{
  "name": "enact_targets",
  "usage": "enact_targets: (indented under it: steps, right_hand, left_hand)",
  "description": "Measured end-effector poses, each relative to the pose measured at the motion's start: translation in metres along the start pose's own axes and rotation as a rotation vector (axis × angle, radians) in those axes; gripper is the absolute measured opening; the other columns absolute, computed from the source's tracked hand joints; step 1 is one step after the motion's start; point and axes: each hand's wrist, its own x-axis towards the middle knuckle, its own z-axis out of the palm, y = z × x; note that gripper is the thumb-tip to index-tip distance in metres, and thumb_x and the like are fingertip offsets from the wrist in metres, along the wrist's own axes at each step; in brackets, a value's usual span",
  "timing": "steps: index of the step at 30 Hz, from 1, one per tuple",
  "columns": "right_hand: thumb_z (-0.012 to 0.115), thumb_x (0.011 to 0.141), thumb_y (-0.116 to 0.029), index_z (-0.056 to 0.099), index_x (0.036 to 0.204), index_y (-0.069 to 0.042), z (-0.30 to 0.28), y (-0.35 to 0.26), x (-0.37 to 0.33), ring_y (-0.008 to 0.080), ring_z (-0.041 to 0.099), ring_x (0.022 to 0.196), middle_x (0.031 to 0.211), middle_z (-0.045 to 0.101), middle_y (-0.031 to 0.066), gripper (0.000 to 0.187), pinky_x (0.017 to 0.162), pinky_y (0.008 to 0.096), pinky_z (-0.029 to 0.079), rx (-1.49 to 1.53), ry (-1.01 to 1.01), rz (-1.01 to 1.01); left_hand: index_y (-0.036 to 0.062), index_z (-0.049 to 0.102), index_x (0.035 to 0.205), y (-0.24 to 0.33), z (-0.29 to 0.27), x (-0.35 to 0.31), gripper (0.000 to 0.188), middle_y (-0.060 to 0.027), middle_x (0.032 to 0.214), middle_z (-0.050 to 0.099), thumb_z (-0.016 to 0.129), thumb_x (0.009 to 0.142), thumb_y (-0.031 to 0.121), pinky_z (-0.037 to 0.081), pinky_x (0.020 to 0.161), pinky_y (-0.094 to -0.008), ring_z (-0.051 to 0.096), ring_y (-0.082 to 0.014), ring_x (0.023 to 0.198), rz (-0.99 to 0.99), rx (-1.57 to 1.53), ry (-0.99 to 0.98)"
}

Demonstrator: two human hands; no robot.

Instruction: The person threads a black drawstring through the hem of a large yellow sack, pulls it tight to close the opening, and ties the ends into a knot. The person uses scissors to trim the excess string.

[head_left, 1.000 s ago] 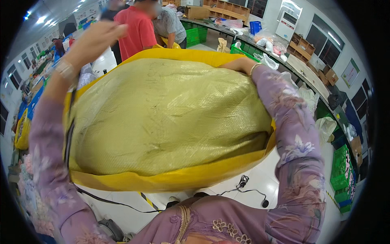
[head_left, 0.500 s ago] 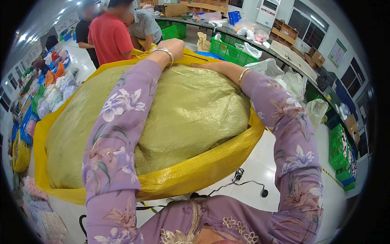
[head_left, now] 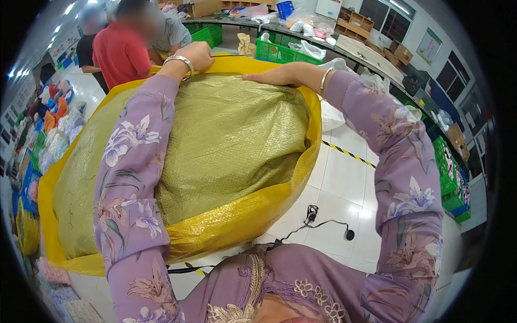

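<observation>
A big olive-green woven sack, bulging and creased, sits inside the mouth of a bright yellow woven bag. The yellow rim stands round the sack's near, right and far sides. My left hand, with a silver bangle at its wrist, is closed on the yellow rim at the far side; its fingertips are hidden. To its right, my right hand reaches over the far right rim and lies stretched out against it and the sack's top. Some of its fingers are hidden. My left forearm crosses above the sack.
Several people stand beyond the bag at far left. Green crates stand before a long counter at the back. Heaped clear bags line the left. A black cable lies on the tiled floor at right.
The bag and both hands have shifted left in view, and more floor shows on the right. My left hand stays on the rim; the right hand stays at the far right rim.
</observation>
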Motion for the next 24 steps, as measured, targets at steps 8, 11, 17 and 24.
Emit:
enact_targets:
  steps: [8, 11, 17, 24]
  right_hand:
    - [0.039, 0.094, -0.050, 0.064, 0.101, -0.006, -0.005, -0.025, -0.081, 0.0195, 0.064, 0.080, 0.097, 0.065, 0.0121, 0.051, 0.061, 0.0329, 0.054, -0.515, 0.406, -0.166]
    - [0.041, 0.096, -0.039, 0.065, 0.088, -0.002, 0.013, 0.020, -0.131, 0.0210, 0.062, 0.082, 0.087, 0.066, 0.0102, 0.045, 0.076, 0.0342, 0.048, -0.163, 0.819, -0.767]
    - [0.048, 0.090, -0.019, 0.060, 0.082, -0.004, 0.068, 0.096, -0.109, 0.0267, 0.057, 0.094, 0.089, 0.061, 0.0067, 0.021, 0.092, 0.0433, 0.038, -0.221, 1.164, -1.239]
    - [0.055, 0.085, -0.007, 0.046, 0.066, -0.004, 0.073, 0.090, -0.053, 0.0253, 0.053, 0.068, 0.069, 0.050, 0.0084, 0.022, 0.067, 0.0380, 0.042, 0.121, 1.258, -1.325]
  left_hand:
    - [-0.0027, 0.067, 0.082, 0.004, -0.016, -0.007, 0.035, -0.0226, 0.082, 0.065, 0.057, 0.083, 0.031, 0.050, 0.072, -0.0418, 0.064, -0.0355, 0.076, -0.085, -0.082, -0.014]
    - [0.0002, 0.068, 0.094, 0.025, -0.030, -0.013, 0.034, -0.0221, 0.091, 0.066, 0.059, 0.083, 0.031, 0.050, 0.076, -0.0398, 0.064, -0.0337, 0.084, 0.110, -0.199, 0.118]
    - [0.0070, 0.063, 0.117, 0.110, -0.006, 0.018, 0.041, -0.0156, 0.113, 0.065, 0.067, 0.080, 0.025, 0.047, 0.091, -0.0330, 0.062, -0.0270, 0.103, 0.434, -0.324, 0.181]
    - [0.0018, 0.069, 0.099, 0.111, 0.012, 0.035, 0.027, -0.0094, 0.087, 0.069, 0.067, 0.079, 0.020, 0.049, 0.075, -0.0292, 0.062, -0.0168, 0.078, 0.232, -0.366, -0.110]
